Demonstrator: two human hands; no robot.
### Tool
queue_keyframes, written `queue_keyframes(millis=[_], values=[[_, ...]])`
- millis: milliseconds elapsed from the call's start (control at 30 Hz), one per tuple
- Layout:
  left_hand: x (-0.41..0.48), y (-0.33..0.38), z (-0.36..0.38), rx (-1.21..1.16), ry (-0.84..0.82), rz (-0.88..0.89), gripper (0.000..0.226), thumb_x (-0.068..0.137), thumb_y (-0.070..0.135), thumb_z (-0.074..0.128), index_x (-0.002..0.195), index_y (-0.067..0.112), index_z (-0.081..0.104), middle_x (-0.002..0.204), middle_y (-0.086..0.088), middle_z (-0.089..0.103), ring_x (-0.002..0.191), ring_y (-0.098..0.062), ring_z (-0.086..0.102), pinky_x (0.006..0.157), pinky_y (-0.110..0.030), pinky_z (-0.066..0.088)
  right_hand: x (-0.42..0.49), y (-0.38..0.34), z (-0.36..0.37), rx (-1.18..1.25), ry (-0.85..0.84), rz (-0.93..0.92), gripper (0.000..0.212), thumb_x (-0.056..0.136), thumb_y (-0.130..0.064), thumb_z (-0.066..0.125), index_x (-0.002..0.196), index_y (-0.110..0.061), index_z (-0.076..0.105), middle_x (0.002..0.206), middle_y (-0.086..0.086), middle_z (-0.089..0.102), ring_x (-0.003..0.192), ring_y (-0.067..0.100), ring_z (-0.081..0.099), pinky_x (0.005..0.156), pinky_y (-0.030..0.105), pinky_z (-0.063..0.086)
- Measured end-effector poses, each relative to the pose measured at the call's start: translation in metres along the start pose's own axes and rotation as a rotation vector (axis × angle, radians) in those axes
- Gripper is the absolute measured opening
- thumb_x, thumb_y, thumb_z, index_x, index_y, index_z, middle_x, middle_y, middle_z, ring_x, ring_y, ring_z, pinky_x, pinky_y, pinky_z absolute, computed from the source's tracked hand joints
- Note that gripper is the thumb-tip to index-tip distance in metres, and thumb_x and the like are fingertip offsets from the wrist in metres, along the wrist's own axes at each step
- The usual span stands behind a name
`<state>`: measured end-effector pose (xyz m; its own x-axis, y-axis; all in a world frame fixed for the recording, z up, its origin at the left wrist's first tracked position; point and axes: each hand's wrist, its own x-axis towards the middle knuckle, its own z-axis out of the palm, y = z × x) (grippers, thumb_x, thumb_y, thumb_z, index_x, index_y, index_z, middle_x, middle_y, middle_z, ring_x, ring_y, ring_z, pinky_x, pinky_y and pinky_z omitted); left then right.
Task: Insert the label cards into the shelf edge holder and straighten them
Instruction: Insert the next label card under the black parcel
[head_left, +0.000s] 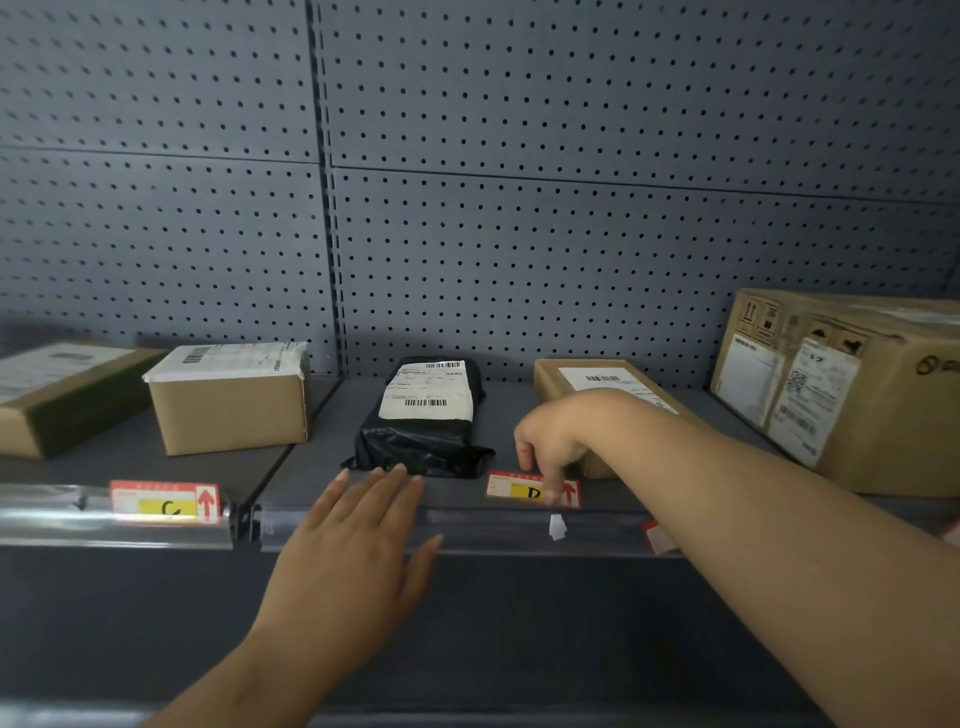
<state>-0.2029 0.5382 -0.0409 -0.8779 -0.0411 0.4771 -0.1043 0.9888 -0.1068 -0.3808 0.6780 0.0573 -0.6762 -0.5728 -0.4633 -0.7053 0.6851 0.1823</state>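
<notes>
A clear plastic shelf edge holder (493, 530) runs along the front of the grey shelf. A red and yellow label card marked with a dark letter (511, 487) lies flat on the shelf just behind the holder. My right hand (553, 441) reaches over it, fingers pointing down and touching the card's right part. My left hand (358, 540) lies flat with spread fingers over the holder, to the left of that card, holding nothing. A second card marked C (165, 503) stands in the left holder section (62, 519). Another red card (657, 535) shows partly in the holder under my right forearm.
Parcels stand on the shelf: two cardboard boxes at left (228, 405), a black plastic bag parcel (423, 421) in the middle, a flat box (597, 384) behind my right hand, a large box (852, 384) at right. A white scrap (557, 526) sits on the holder. Pegboard backs the shelf.
</notes>
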Motion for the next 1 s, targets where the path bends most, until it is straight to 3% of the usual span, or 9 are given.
queue_keyframes(millis=[133,267,400,667,800,933,1000], values=[[0.000,-0.002,0.001,0.006,-0.009,-0.002,0.059,0.086,0.047,0.032,0.116,0.007,0.062,0.119,-0.010,0.063,0.110,-0.022,0.059,0.103,-0.038,0.024,0.003,0.002,0.000,0.024,-0.007,-0.011,0.046,0.075,-0.024,0.076,0.118,-0.013,0.062,0.121,0.002,0.062,0.099,0.017,0.053,0.088,0.030,0.043],[-0.004,-0.004,0.002,0.009,-0.030,-0.005,0.065,0.092,0.051,0.019,0.119,0.008,0.061,0.122,-0.009,0.062,0.112,-0.021,0.058,0.103,-0.038,0.024,-0.001,0.003,-0.001,0.123,0.055,-0.034,0.035,0.080,-0.013,0.070,0.114,-0.010,0.063,0.114,0.005,0.064,0.094,0.014,0.054,0.076,0.024,0.043],[-0.010,-0.008,0.001,0.015,-0.032,-0.026,0.072,0.093,0.052,0.009,0.119,0.008,0.061,0.122,-0.010,0.062,0.112,-0.022,0.058,0.107,-0.039,0.028,-0.014,0.005,-0.005,0.231,0.198,-0.078,0.026,0.083,-0.009,0.067,0.109,-0.010,0.065,0.081,-0.009,0.057,0.071,0.002,0.049,0.061,0.014,0.037],[-0.029,-0.017,0.008,0.056,-0.019,-0.023,0.060,0.086,0.046,0.031,0.121,0.005,0.058,0.127,-0.015,0.057,0.115,-0.028,0.055,0.102,-0.045,0.035,-0.045,-0.006,-0.012,0.532,0.414,-0.175,0.015,0.080,-0.008,0.070,0.092,-0.017,0.070,0.071,-0.011,0.065,0.064,0.000,0.059,0.065,0.016,0.046],[-0.035,-0.025,0.011,0.070,-0.052,-0.032,0.062,0.086,0.045,0.030,0.124,0.003,0.055,0.129,-0.017,0.054,0.119,-0.029,0.052,0.106,-0.039,0.025,-0.042,-0.036,-0.003,0.670,0.443,-0.220,0.021,0.079,-0.007,0.072,0.077,-0.026,0.064,0.071,-0.008,0.066,0.065,0.003,0.061,0.069,0.021,0.048],[-0.036,-0.035,0.015,0.082,-0.045,-0.024,0.063,0.084,0.045,0.031,0.122,0.002,0.056,0.128,-0.016,0.056,0.117,-0.028,0.054,0.105,-0.039,0.024,-0.038,-0.064,0.004,0.750,0.551,-0.210,0.014,0.080,-0.007,0.070,0.084,-0.020,0.066,0.068,-0.010,0.063,0.060,0.000,0.056,0.060,0.012,0.045],[-0.035,-0.038,0.015,0.090,-0.029,-0.007,0.063,0.083,0.045,0.030,0.121,0.002,0.057,0.126,-0.015,0.057,0.116,-0.027,0.055,0.106,-0.040,0.031,-0.033,-0.076,0.006,0.766,0.580,-0.204,0.013,0.081,-0.008,0.069,0.085,-0.020,0.065,0.072,-0.008,0.065,0.062,0.003,0.058,0.069,0.021,0.050]])
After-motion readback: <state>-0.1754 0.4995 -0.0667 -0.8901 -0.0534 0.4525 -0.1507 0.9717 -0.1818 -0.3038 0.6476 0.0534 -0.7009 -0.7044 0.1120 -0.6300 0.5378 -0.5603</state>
